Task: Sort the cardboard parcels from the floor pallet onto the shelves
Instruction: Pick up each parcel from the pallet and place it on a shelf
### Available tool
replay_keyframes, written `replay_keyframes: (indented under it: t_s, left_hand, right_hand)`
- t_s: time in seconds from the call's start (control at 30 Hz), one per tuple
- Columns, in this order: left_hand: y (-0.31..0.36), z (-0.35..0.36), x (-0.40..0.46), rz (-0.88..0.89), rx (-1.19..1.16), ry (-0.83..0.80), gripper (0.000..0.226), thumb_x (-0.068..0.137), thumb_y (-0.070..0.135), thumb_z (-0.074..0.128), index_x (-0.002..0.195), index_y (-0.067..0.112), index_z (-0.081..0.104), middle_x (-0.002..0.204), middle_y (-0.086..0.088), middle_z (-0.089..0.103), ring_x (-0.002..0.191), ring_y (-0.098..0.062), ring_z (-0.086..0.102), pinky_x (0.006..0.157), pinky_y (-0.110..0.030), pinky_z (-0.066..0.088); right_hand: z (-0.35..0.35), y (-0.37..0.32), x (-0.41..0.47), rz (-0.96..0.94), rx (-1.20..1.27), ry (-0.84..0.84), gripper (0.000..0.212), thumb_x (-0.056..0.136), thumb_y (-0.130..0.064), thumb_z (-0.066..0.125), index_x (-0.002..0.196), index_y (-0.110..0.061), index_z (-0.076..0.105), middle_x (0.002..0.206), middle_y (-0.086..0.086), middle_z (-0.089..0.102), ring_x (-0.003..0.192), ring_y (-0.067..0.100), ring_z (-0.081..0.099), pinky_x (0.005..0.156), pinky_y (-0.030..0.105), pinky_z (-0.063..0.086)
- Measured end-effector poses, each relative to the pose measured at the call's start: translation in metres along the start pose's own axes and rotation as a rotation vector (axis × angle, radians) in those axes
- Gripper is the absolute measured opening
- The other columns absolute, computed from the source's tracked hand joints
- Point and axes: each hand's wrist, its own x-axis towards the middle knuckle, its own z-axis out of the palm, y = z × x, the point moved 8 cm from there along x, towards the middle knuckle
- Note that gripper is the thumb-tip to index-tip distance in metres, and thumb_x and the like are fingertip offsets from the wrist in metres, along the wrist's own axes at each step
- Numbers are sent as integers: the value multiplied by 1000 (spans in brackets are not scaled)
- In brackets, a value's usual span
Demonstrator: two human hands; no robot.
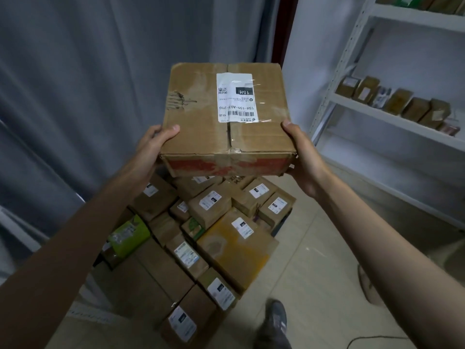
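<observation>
- A grey curtain [100,71] fills the left and far side of the room, hanging down to the tiled floor [314,273].
- A white shelving unit [392,119] stands at the right; a row of small brown parcels [415,108] sits on its middle shelf, and more show at the top edge.
- A heap of cardboard parcels [201,243] lies low on the floor, most with white labels, one of them bright green [128,235]. What they rest on is hidden.
- A square cardboard box [226,122] is held up in the air above the heap, level with the middle shelf but well apart from it, its white label [235,96] facing up.
- The left hand [156,147] grips the box's near left corner, thumb on top.
- The right hand [302,157] grips the near right corner, thumb on top.
- A dark shoe [275,321] stands on the floor beside the heap.
</observation>
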Motion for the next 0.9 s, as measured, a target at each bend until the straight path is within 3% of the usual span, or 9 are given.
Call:
replay_keyframes:
  t_s: [0.13, 0.3, 0.4, 0.57, 0.7, 0.83, 0.9]
  left_hand:
    - [-1, 27, 50, -18, -20, 34, 55, 88, 51, 69, 129, 18, 56, 126, -10, 65, 113, -24, 67, 102, -44, 52]
    - [-7, 69, 109, -22, -19, 83, 69, 82, 50, 71, 135, 9, 54, 131, -20, 62, 119, -35, 63, 108, -54, 47]
    - [-17, 94, 138, -48, -4, 123, 74, 80, 52, 71, 137, 8, 53, 134, -22, 59, 120, -37, 62, 106, -55, 48]
    - [-40, 126, 163, -109, 28, 215, 87, 71, 61, 74, 137, 9, 55, 129, -19, 63, 111, -34, 66, 96, -47, 55]
    - [-72, 134, 158, -169, 1, 314, 91, 64, 67, 80, 134, 15, 56, 109, -3, 73, 90, -15, 73, 71, -30, 57]
    - [-111, 128, 142, -253, -9, 395, 84, 54, 76, 81, 121, 29, 63, 112, 4, 73, 99, -14, 73, 87, -38, 56]
    - [-132, 123, 132, -293, 5, 424, 83, 57, 78, 79, 123, 31, 61, 117, 4, 70, 101, -14, 71, 91, -39, 56]
  right_hand:
    - [-27, -9, 54, -5, 22, -5, 61, 91, -61, 57, 136, -20, 52, 112, 4, 65, 90, 16, 63, 52, 22, 50]
    - [-60, -20, 132, -24, 4, -83, 61, 92, -62, 56, 136, -20, 52, 112, 2, 65, 97, 16, 60, 74, 31, 45]
    - [-82, -21, 179, -2, 6, -126, 57, 91, -62, 57, 133, -24, 54, 117, 3, 67, 105, 18, 63, 84, 35, 50]
    - [-110, -5, 237, 49, 13, -186, 43, 93, -57, 57, 122, -26, 61, 91, -10, 77, 79, 4, 73, 60, 21, 55]
    - [-115, 19, 262, 115, 3, -252, 48, 93, -57, 57, 127, -24, 62, 106, -2, 76, 86, 7, 74, 62, 24, 58]
    - [-105, 54, 273, 207, -6, -307, 36, 94, -54, 57, 117, -29, 68, 99, -4, 78, 87, 9, 74, 62, 23, 58]
    - [-99, 74, 276, 239, -46, -335, 30, 93, -54, 55, 106, -36, 74, 102, -1, 78, 86, 10, 75, 63, 25, 58]
